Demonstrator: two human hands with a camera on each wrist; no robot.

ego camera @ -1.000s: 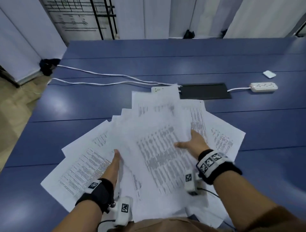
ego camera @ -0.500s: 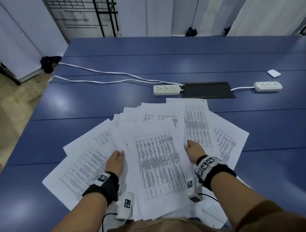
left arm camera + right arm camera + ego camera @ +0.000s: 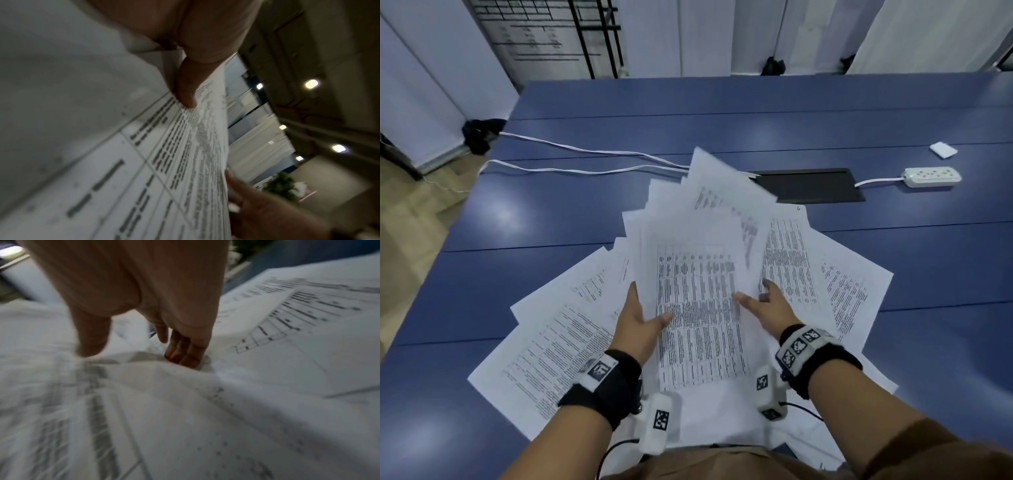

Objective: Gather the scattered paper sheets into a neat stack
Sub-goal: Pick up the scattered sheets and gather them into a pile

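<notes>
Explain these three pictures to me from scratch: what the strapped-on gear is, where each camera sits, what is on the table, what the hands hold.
No robot here: a person works bare-handed, with a camera strapped on each wrist and one on the head. The head view looks down at a blue table strewn with printed paper sheets, a white power strip and white cables. The left hand grips a raised bundle of sheets, thumb on top, as the left wrist view shows. The right hand lies open at the bundle's right edge; the blurred right wrist view shows its fingers among the sheets.
</notes>
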